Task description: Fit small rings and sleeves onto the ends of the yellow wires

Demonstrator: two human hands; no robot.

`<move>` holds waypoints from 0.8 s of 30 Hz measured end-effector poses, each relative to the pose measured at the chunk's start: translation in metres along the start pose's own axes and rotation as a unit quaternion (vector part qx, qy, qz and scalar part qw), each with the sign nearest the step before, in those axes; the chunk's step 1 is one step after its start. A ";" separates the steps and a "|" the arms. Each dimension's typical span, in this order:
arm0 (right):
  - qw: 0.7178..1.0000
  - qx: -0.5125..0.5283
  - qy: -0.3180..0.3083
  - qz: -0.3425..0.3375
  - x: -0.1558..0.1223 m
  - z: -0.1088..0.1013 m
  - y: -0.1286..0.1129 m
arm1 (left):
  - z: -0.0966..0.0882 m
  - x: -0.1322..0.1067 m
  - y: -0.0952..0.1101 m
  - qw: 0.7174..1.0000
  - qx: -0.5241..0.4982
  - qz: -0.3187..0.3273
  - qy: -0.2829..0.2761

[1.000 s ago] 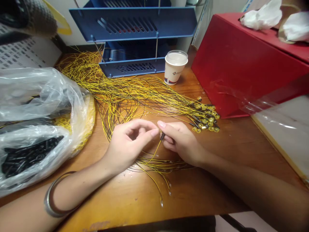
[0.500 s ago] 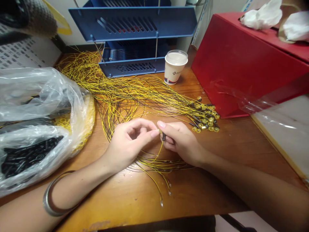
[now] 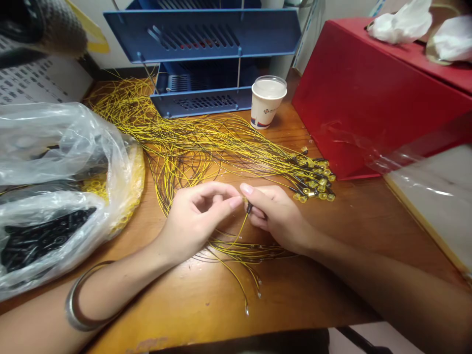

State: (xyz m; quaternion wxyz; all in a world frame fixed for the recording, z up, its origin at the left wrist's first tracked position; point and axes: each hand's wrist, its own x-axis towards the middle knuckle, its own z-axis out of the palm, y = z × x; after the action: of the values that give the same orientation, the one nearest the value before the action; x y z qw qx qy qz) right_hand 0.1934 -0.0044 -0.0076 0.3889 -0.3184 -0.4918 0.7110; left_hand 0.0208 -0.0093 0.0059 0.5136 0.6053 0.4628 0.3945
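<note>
My left hand and my right hand meet over the middle of a wooden table, fingertips pinched together. Between them I hold the end of a thin yellow wire with a small black sleeve on it. The wire drops from my fingers to a loose bundle of yellow and black wires spread across the table. A cluster of yellow terminals lies just right of my right hand.
Clear plastic bags holding black parts and yellow rings sit at the left. A blue tiered tray stands at the back, a paper cup beside it. A red box fills the right.
</note>
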 end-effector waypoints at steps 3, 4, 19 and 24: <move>1.000 -0.006 0.005 0.001 0.000 0.000 0.000 | 0.000 -0.001 0.002 0.999 0.032 0.023 0.013; 1.000 -0.011 0.008 0.000 0.000 0.001 0.000 | 0.001 0.000 0.003 0.998 0.048 0.032 0.020; 0.998 -0.062 0.033 0.005 0.000 0.002 0.001 | 0.004 -0.003 -0.001 0.978 0.161 0.127 0.035; 0.997 -0.067 0.031 0.009 -0.001 0.001 0.001 | 0.004 -0.002 0.000 0.972 0.178 0.149 0.028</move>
State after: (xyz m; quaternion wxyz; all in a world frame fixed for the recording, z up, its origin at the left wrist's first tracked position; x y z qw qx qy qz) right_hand 0.1923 -0.0060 -0.0081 0.3753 -0.3704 -0.5228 0.6698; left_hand 0.0238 -0.0124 0.0056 0.3198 0.7377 0.4447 0.3947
